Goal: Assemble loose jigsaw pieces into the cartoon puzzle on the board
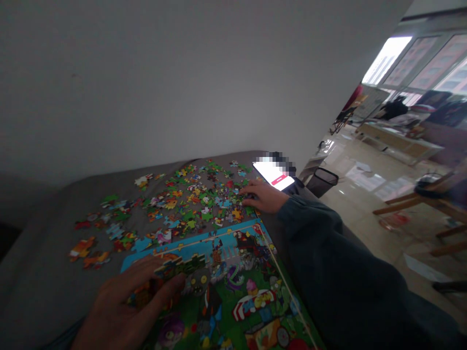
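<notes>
A colourful cartoon puzzle board [233, 291] lies on a grey surface [47, 282] in front of me. My left hand [124, 306] rests flat on the board's left part, fingers stretched over joined pieces near the blue upper edge. My right hand [260, 194] reaches forward in a dark sleeve, its fingertips down among the loose puzzle pieces [189, 199] scattered beyond the board. Whether its fingers pinch a piece is hidden. Several more loose pieces [91, 248] lie to the left.
A lit phone [274, 175] lies at the surface's far right corner, just past my right hand. A plain wall stands behind. To the right the floor drops away, with a dark bin [323, 180], wooden chairs [430, 199] and desks by windows.
</notes>
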The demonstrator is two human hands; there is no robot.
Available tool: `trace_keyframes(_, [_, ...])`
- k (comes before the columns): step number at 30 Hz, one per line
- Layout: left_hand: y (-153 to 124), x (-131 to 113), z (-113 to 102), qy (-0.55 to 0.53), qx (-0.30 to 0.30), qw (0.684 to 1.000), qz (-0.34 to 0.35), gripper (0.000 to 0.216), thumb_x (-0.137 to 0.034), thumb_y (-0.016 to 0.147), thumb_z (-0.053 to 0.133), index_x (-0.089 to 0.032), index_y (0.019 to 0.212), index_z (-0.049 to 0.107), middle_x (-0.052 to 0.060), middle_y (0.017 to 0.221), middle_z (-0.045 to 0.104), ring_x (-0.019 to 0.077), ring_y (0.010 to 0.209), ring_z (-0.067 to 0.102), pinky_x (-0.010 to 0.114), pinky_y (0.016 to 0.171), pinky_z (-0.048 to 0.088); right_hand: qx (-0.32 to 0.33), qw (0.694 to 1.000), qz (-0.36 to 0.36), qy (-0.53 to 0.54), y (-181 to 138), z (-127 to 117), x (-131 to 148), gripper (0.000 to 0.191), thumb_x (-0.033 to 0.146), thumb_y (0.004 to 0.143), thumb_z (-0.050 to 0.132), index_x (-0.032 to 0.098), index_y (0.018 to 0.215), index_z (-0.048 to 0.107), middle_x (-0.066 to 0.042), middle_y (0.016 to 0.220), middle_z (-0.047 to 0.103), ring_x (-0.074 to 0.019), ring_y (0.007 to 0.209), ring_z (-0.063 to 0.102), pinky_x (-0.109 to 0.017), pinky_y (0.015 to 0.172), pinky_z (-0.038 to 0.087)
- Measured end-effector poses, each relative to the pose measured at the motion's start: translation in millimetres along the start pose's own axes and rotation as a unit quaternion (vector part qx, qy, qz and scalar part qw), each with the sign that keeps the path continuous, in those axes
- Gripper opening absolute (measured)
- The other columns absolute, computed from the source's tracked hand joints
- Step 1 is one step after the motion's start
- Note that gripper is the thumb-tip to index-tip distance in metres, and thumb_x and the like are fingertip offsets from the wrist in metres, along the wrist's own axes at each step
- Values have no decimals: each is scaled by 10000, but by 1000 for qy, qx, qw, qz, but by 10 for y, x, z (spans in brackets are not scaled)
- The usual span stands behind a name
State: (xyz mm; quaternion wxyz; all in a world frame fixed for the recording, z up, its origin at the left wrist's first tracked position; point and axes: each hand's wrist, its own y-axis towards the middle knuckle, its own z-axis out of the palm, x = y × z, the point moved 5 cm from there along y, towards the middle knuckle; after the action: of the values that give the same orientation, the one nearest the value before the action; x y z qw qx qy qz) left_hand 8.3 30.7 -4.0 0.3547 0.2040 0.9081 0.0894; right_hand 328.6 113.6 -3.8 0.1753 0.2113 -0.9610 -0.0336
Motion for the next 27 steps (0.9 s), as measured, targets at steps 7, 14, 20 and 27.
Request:
trace_keyframes(7, [3, -49, 12, -14, 19, 1000, 4, 221, -485, 776, 642, -284, 794, 732, -25, 777, 751, 171, 627, 685, 235, 537, 536, -29, 997, 50, -55, 9, -35, -239, 218, 209, 922, 529, 169, 1070, 684, -94, 990, 628, -190, 909, 589, -346, 844, 472])
trace_keyframes(14, [-56, 103, 29, 16, -19, 1000, 5, 292, -556, 744, 656, -286, 818, 739, -9, 841, 760, 191, 679, 698, 267, 633, 570, -42, 994, 40, -91, -25, -94, -229, 159, 211, 878, 559, 164, 898, 709, -83, 904, 641, -197, 867, 592, -328, 796, 462])
trace_keyframes(20, [-39, 36, 6, 19, -25, 999, 23, 315, -569, 752, 642, -275, 822, 735, -5, 863, 761, 207, 715, 706, 263, 602, 555, -6, 994, 58, -91, -61, -111, -234, 135, 268, 834, 610, 186, 771, 696, -56, 807, 663, -191, 783, 587, -321, 715, 446])
trace_keyframes(27, [0, -36, 17, -5, 25, 1000, 1, 269, -529, 798, 616, -279, 811, 715, -23, 788, 749, 174, 656, 690, 238, 558, 511, -27, 998, -1, -57, -30, -126, -43, 139, 264, 842, 627, 187, 927, 705, -71, 907, 653, -195, 866, 581, -342, 792, 454])
